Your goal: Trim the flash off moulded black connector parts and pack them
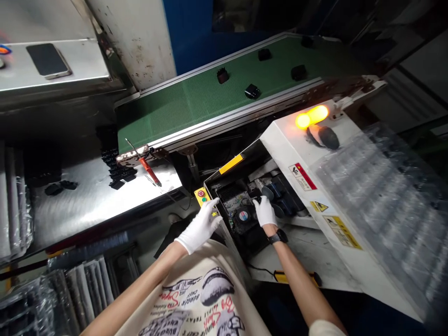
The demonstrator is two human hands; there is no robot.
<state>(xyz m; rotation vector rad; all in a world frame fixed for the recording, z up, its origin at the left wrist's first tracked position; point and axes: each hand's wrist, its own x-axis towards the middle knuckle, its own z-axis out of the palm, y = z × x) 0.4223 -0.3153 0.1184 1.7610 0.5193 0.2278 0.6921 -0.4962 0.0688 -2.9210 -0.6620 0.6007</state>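
Clock read from the nearer hand, 12 at top of view. Both hands gloved white, out in front of the printed shirt.

Left hand: at the near wall of an opened machine cabinet. Fingers lightly bent, thumb set apart, a clear gap between; nothing seen in it. Contact with the wall: cannot tell. At 12 o'clock, just beyond the fingertips, a yellow control box with one red and one green button.

Right hand: inside the cabinet, fingers bent down among dark parts. Cannot tell whether they grip anything. Dark watch on the wrist. At 9 o'clock, near, a black fan with a round label; circuit board just beyond it, also about 9.

Around the left hand: red-handled screwdriver at 10 o'clock, lying at the edge of the metal table, near small black parts. Green conveyor belt at 12, dark pieces scattered along it. Phone at 10, well apart.

Around the right hand: lit yellow lamp at 1 o'clock; clear plastic trays at 3, well apart.
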